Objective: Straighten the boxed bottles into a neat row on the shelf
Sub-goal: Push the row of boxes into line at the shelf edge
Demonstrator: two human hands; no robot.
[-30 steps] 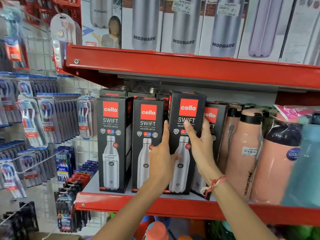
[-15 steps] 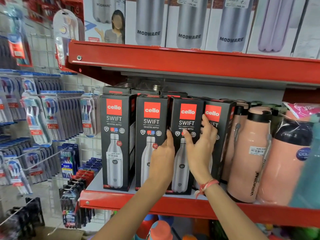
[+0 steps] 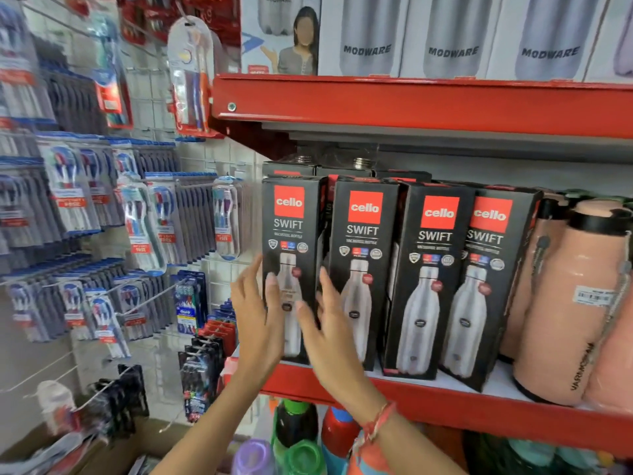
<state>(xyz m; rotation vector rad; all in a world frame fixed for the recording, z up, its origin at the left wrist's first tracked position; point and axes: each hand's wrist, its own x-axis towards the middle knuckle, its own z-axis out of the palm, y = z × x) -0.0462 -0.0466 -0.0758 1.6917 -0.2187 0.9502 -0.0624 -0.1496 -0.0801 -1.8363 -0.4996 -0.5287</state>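
Several black "cello SWIFT" bottle boxes stand upright side by side at the front of the red shelf [image 3: 479,404]. The leftmost box [image 3: 291,214] sits between my two hands. My left hand [image 3: 255,317] is at its left edge, fingers spread and blurred. My right hand [image 3: 330,332] is at its right edge, over the gap to the second box [image 3: 364,228], fingers apart. Neither hand clearly grips the box. The two boxes further right [image 3: 435,269] [image 3: 486,269] stand close together, the last one turned slightly. More black boxes stand behind.
Peach bottles [image 3: 575,303] crowd the shelf right of the boxes. The upper red shelf [image 3: 411,101] carries Modware boxes [image 3: 452,36]. Toothbrush packs [image 3: 144,228] hang on wire hooks to the left. Coloured bottles [image 3: 301,450] stand on the shelf below.
Both hands let go of the third box, which now stands level with the others, and moved left to the leftmost box. The camera also shifted left and closer.
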